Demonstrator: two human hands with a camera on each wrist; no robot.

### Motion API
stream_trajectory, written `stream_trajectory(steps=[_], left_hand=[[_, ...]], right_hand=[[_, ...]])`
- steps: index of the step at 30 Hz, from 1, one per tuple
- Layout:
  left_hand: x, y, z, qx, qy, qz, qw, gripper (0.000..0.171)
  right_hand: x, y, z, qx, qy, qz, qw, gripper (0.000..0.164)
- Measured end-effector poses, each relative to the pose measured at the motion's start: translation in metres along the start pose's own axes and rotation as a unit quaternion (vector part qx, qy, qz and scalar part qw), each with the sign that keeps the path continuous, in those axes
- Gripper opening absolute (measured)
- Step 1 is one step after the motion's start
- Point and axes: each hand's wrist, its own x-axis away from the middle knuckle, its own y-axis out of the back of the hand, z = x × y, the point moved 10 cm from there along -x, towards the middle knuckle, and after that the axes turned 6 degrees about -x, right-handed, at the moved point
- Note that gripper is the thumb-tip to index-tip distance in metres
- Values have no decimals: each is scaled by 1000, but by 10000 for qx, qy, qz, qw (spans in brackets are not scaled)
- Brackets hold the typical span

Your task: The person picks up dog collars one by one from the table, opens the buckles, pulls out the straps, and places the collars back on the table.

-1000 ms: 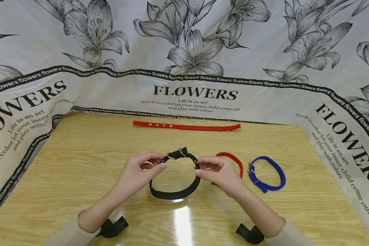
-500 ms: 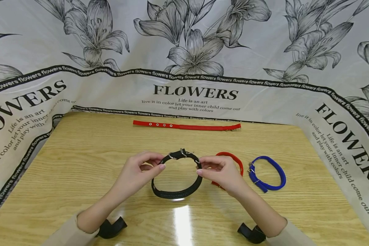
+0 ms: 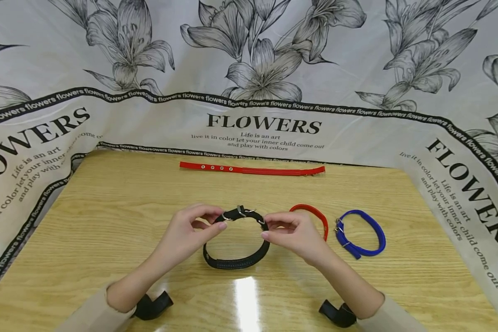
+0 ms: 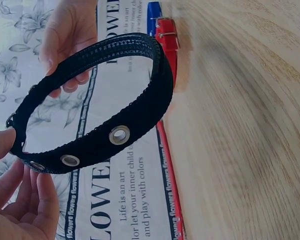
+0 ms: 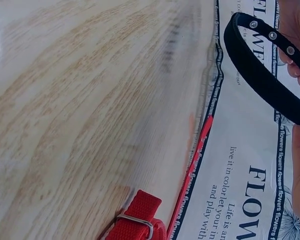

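Note:
A black collar, buckled into a loop, is held up between both hands over the wooden table. My left hand pinches its left side between thumb and fingers, next to a metal ring. On the opposite side my right hand pinches the band in the same way. The metal buckle sits on the far part of the loop, between the hands. Metal eyelets line the strap in the left wrist view. A stitched panel shows on the near side of the loop in the head view.
A red collar closed in a loop lies behind my right hand, partly hidden by it. To its right is a blue looped collar. One red collar lies straight along the back edge, before a flower-printed cloth.
The buckle side of the black collar has tipped slightly downward, and the loop has shifted a little left over the last half second. Both hands keep their pinch. The other collars stay put.

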Motion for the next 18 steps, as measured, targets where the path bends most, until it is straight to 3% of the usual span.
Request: stream_trajectory(steps=[7, 13, 18], left_hand=[[0, 2, 0, 1, -55, -2, 10000, 20], [0, 9, 3, 126, 2, -172, 9998, 19], [0, 12, 8, 317, 78, -221, 9992, 21]], right_hand=[[0, 2, 0, 64, -129, -64, 9999, 34], [2, 18, 1, 298, -91, -594, 9977, 34], [1, 27, -2, 126, -127, -794, 9967, 35]])
